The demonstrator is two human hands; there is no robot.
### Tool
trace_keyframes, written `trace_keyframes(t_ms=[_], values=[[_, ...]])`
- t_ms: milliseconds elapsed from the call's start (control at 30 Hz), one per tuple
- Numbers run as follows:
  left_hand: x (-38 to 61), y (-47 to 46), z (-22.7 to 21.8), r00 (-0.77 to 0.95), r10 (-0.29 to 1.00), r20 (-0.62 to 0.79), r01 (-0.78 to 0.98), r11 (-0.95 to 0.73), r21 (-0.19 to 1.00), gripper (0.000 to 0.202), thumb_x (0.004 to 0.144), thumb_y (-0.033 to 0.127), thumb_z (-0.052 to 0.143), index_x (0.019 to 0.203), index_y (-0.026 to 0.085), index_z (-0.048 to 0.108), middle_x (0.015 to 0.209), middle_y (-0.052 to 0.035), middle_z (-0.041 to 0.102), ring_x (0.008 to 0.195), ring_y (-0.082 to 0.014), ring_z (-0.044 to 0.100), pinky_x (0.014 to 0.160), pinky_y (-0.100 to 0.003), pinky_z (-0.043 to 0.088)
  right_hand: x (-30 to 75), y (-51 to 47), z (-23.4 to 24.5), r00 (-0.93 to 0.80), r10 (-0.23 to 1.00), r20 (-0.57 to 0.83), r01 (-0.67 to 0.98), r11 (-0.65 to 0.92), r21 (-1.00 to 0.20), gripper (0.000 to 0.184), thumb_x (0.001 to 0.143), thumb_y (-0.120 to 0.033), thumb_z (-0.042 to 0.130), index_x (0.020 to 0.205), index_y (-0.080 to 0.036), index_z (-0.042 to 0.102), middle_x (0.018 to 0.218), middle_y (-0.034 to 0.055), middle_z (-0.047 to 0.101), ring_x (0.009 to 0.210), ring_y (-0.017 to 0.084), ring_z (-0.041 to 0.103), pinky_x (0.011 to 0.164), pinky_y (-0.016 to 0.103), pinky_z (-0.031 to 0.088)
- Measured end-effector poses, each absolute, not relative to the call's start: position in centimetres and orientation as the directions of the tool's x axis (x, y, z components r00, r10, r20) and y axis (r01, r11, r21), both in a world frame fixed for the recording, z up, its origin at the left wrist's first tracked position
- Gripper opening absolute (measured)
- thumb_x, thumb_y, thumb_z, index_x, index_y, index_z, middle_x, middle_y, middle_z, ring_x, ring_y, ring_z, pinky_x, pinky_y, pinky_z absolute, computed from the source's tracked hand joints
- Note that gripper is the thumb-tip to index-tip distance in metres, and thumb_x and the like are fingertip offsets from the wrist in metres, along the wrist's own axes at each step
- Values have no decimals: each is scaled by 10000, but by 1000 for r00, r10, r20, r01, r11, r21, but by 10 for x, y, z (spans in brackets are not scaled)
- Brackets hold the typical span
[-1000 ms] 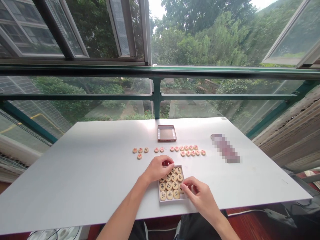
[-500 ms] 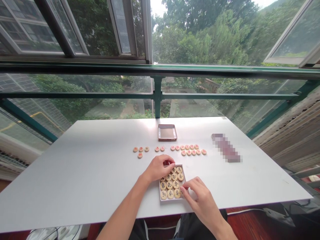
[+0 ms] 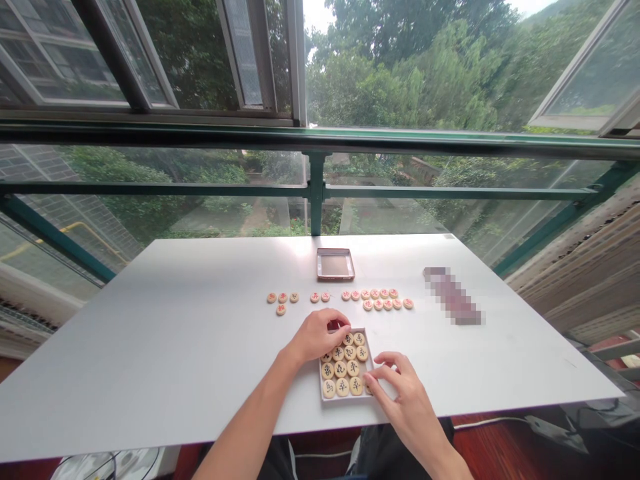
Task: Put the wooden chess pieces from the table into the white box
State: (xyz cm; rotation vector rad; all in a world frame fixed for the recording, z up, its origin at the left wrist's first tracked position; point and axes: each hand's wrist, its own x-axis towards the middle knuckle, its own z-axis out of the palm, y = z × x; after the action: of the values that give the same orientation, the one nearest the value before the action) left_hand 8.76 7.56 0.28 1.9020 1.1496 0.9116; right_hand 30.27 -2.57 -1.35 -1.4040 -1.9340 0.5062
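A shallow white-rimmed box (image 3: 347,401) stands near the table's front edge, filled with rows of round wooden xiangqi pieces (image 3: 353,369) bearing dark characters. My left hand (image 3: 320,335) is closed on the box's far left corner, with fingers bent over the rim; it covers some pieces there. To the right of the box is my right hand (image 3: 400,385), thumb and fingers apart. Its thumb tip lies by the near right corner and partly hides a piece (image 3: 369,389). Beyond the box, several red-marked pieces (image 3: 379,305) lie in loose rows.
A shallow rectangular box lid (image 3: 335,265) lies at the back of the white table (image 3: 165,333). Toward the right is a pixelated reddish object (image 3: 453,297). A green railing (image 3: 316,193) and windows stand behind the table.
My right hand's fingers have opened from a pinch over the box's near right corner, where part of a piece now shows. My left hand stays at the far left corner.
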Motion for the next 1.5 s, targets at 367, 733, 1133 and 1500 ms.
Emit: trace_keyframes(t_ms=[367,733,1133,1500], values=[[88,76,2,354,914,197,402,-339,851,135,856,291,626,894,227,738,896,-30,733,796,-184,655,736,-279,518,315,-27,-8,-219,950,223,621,312,-719,163,959,-314,546,961,-266,701,1152,93,611,1097,266,629,934,398,551],[88,74,4,331,929,167,415,-302,858,160,883,315,599,899,223,728,838,-14,726,729,-165,627,682,-264,491,314,-26,-5,-257,951,175,598,298,-744,156,956,-282,547,938,-272,701,1175,77,599,1133,255,608,977,395,520],[90,78,2,238,952,195,377,-275,885,243,924,373,558,905,192,719,817,-17,717,671,-134,604,631,-245,472,315,-27,-6,-238,952,192,553,296,-779,169,961,-308,549,985,-273,712,1202,76,593,1148,252,591,992,379,494],[30,94,25,203,890,409,758,-407,509,211,934,356,555,1008,227,705,1001,-49,740,907,-223,646,828,-352,482,334,-18,-13,-119,969,217,232,240,-943,181,967,-357,560,979,-236,694,1037,74,670,1020,235,637,913,336,517]])
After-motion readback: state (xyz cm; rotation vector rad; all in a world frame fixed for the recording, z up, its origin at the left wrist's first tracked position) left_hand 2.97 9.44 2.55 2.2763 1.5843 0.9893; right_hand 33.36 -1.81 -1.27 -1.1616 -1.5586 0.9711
